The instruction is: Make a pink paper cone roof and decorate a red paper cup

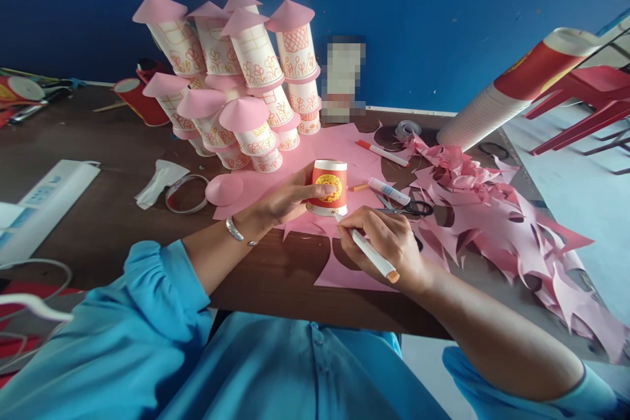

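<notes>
My left hand (290,197) is closed round a red paper cup (339,177) with a yellow emblem, its thumb lying across the front. A white marker (370,254) with an orange end is gripped in my right hand (388,243), its tip at the white band along the cup's lower edge. Pink paper (335,144) lies beneath and behind the cup. To the right of the cup are an orange marker cap (360,188), a white tube (388,191) and black-handled scissors (418,209). Another marker (384,153) with a red-orange cap rests farther back.
Decorated cup towers with pink cone roofs (243,115) stand at the back. A pink cone (225,190) and a tape roll (187,194) lie left. Pink scraps (512,236) cover the right side, near a tall cup stack (482,118). A white power strip (49,203) is far left.
</notes>
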A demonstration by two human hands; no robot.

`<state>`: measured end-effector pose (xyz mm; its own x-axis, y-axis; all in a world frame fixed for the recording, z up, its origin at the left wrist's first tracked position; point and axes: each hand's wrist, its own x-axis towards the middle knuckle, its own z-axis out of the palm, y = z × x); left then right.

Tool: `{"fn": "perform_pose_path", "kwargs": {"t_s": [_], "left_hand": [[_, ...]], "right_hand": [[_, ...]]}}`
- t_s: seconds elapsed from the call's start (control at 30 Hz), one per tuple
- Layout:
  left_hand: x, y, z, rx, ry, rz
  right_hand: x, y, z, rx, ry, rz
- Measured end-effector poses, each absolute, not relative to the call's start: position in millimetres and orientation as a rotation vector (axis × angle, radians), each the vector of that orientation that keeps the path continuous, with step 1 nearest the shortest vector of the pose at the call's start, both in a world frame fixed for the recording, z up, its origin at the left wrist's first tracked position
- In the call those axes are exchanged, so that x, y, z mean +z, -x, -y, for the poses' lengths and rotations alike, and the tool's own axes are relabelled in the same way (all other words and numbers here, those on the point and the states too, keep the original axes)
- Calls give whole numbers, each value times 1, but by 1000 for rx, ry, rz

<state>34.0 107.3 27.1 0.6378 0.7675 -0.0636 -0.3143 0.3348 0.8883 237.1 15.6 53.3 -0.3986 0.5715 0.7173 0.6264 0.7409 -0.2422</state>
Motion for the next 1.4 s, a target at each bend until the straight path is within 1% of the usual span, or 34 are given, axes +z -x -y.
{"fn": "perform_pose_path", "kwargs": {"t_s": [0.47,0.73,1.03,1.4], "left_hand": [[23,-32,-112,814,-857,-516],[21,-34,-115,848,-802,-459],[19,-32,-113,808,-860,-556],[22,-33,-114,832,-849,-475]], "right_hand": [[54,-239,-15,-61,729,2010],[50,-239,-15,-84,732,2018],[50,-239,-16,-67,740,2032],[50,-238,-15,-71,723,2029]]}}
